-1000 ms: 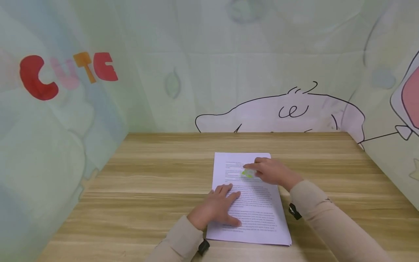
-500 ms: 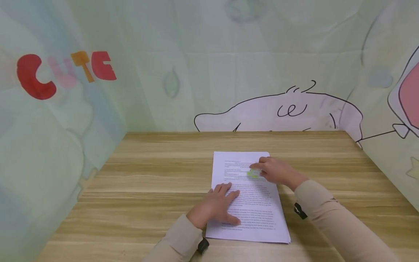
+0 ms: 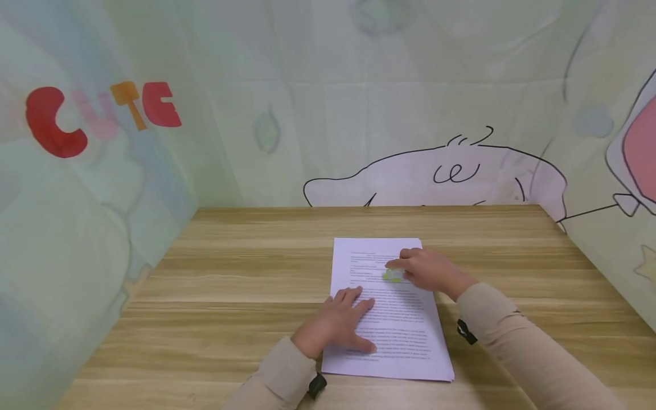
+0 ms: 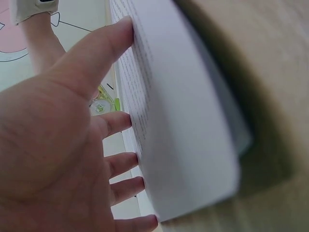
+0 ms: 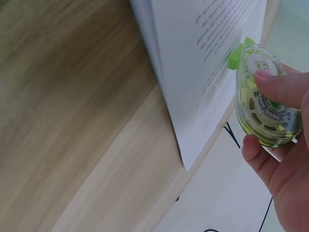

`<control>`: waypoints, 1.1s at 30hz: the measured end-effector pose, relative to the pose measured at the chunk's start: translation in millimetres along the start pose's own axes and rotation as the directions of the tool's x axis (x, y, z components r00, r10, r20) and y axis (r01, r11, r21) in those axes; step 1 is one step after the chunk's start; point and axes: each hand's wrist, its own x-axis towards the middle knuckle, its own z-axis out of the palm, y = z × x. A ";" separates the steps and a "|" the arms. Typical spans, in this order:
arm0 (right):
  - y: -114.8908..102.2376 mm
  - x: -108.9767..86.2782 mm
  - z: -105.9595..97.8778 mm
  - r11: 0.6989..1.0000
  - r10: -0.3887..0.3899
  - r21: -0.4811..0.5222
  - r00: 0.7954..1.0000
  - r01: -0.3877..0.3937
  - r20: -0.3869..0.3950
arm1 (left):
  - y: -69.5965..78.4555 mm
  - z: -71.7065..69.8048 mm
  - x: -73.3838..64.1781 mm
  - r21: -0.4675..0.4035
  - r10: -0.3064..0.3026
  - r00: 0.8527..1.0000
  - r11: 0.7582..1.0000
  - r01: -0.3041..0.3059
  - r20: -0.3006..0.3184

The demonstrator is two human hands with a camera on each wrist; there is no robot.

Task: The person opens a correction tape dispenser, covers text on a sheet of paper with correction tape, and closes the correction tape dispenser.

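A stack of printed paper (image 3: 394, 324) lies on the table. Spread over its left side, my left hand (image 3: 335, 323) presses the top sheet with straight, parted fingers; the left wrist view shows the thumb and fingertips (image 4: 124, 186) touching the page. My right hand (image 3: 433, 272) grips a clear and green correction tape (image 3: 394, 275) over the upper text lines. In the right wrist view the thumb lies on the side of the correction tape (image 5: 265, 106), and its green tip end is at the page. Whether any white tape is laid down cannot be seen.
The wood-grain table (image 3: 246, 273) extends around the stack on all sides. Behind and beside it hang printed cloth walls (image 3: 230, 114). A dark band (image 3: 316, 385) is on the left wrist, another (image 3: 465, 331) on the right.
My right hand with the correction tape slid right along the text, then came back left and slightly nearer to me. The left hand stays in place on the paper.
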 end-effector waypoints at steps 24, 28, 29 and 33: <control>-6.4 6.4 -3.0 0.993 -0.012 -0.113 0.995 0.023 0.094 | -0.9 1.4 1.7 0.019 0.009 1.000 1.000 -0.008 -0.010; -7.8 8.3 -5.1 0.993 0.002 -0.120 0.991 0.014 0.132 | -0.6 1.8 2.3 0.030 0.010 1.000 1.000 -0.009 -0.007; -8.3 8.9 -5.5 0.993 0.008 -0.120 0.990 0.009 0.144 | -0.6 1.9 2.5 0.031 0.009 1.000 0.999 -0.009 -0.006; -9.7 10.3 -6.3 0.991 0.037 -0.132 0.982 -0.013 0.183 | -0.9 2.5 3.2 0.034 0.010 1.000 0.999 -0.010 -0.006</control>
